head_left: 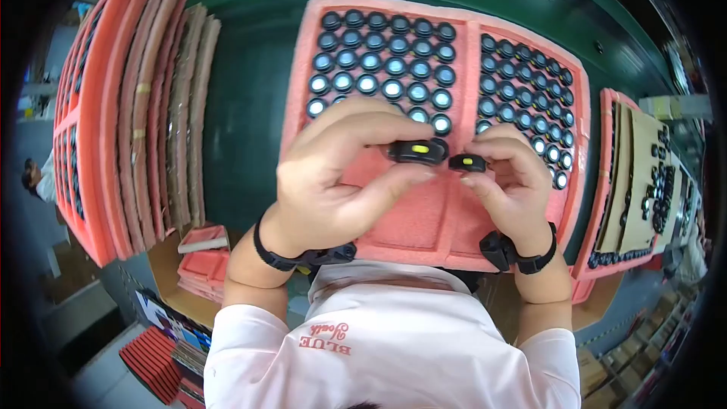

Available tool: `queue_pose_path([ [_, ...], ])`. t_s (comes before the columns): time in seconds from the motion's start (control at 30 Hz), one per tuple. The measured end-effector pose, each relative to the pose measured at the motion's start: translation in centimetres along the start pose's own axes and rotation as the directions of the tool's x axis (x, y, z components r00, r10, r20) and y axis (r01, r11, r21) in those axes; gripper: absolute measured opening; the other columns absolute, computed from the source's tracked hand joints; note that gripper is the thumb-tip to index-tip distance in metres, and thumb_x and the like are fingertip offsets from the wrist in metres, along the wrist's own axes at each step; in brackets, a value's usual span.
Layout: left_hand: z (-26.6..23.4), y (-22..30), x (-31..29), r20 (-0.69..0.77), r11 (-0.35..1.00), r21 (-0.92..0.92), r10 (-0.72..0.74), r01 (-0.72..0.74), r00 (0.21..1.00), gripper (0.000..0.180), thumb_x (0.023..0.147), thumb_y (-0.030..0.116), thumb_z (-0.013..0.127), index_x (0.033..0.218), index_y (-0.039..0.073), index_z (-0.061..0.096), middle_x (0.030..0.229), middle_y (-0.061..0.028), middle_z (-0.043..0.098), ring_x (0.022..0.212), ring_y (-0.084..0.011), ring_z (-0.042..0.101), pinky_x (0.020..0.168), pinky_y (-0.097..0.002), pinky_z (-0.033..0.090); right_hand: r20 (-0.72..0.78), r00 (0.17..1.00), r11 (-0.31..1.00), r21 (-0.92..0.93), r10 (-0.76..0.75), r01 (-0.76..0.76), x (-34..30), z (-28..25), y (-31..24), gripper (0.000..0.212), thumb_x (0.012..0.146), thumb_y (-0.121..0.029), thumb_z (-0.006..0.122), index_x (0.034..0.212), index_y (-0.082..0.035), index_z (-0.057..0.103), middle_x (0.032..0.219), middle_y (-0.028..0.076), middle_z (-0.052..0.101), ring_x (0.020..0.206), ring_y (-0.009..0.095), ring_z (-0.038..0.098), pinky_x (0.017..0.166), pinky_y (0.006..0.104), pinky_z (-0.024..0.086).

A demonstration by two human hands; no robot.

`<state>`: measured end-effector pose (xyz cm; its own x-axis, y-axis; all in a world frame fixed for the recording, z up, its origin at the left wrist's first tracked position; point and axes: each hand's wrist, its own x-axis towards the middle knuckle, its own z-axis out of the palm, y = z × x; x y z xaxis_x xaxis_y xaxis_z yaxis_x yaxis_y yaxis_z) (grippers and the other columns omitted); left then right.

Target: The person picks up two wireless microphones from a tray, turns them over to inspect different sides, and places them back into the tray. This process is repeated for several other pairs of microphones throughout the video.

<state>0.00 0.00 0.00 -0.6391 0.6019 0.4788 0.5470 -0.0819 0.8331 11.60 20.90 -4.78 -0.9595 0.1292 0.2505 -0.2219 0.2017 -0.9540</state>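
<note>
My left hand (341, 170) pinches a black rounded piece with a yellow mark (418, 151) on its side between thumb and fingers. In my right hand (511, 178), a similar black piece with a yellow mark (467, 162) is held at the fingertips. The two pieces sit close together, edge toward edge. Beneath both hands lies a pink foam tray (394, 242) in two sections. Rows of round black pieces with shiny discs on top (394, 67) fill its far part, and my left hand hides some of them. Each wrist wears a black strap.
The tray rests on a dark green tabletop (246, 98). Pink foam trays (129, 121) stand on edge in a stack at the left. At the right is another pink tray (617, 257) with cardboard sheets (630, 174) and small black parts. Far left, a person (42, 179) shows in the background.
</note>
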Motion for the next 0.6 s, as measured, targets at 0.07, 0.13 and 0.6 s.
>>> queue_pose_path([
  [0.07,-1.9,-0.6,-1.2,-0.048,0.994,0.099,0.051,-0.046,0.998,0.033,0.069,-0.004,0.072,0.101,0.001,0.068,0.093,-0.0131,0.065,0.083,-0.0246,0.063,0.073,-0.031,0.051,0.066,0.997,0.998,-0.053,-0.038,0.042,0.2,0.5,-0.2,0.031,0.076,-0.004,0.076,0.105,-0.004,0.064,0.107,0.01,0.059,0.093,0.027,0.059,0.084,0.0353,0.048],
  [0.13,-4.5,-1.3,-3.0,-0.064,0.986,0.153,0.075,-0.065,0.995,0.034,0.068,-0.007,0.07,0.101,0.001,0.068,0.09,-0.0129,0.065,0.083,-0.024,0.063,0.072,-0.0309,0.051,0.095,0.994,0.995,-0.073,-0.057,0.064,0.7,1.8,-0.7,0.03,0.076,-0.002,0.075,0.104,-0.004,0.064,0.105,0.01,0.059,0.092,0.026,0.059,0.083,0.0355,0.048],
  [0.6,-8.3,-6.3,-7.0,0.301,0.762,0.585,0.112,-0.277,0.947,0.017,0.068,0.003,0.067,0.085,0.003,0.061,0.095,-0.0086,0.061,0.093,-0.028,0.06,0.085,-0.0397,0.049,0.506,0.853,0.66,-0.599,-0.126,0.454,5.7,10.3,-1.1,0.022,0.07,-0.004,0.07,0.091,-0.004,0.065,0.094,0.009,0.059,0.092,0.027,0.058,0.081,0.0375,0.047],
])
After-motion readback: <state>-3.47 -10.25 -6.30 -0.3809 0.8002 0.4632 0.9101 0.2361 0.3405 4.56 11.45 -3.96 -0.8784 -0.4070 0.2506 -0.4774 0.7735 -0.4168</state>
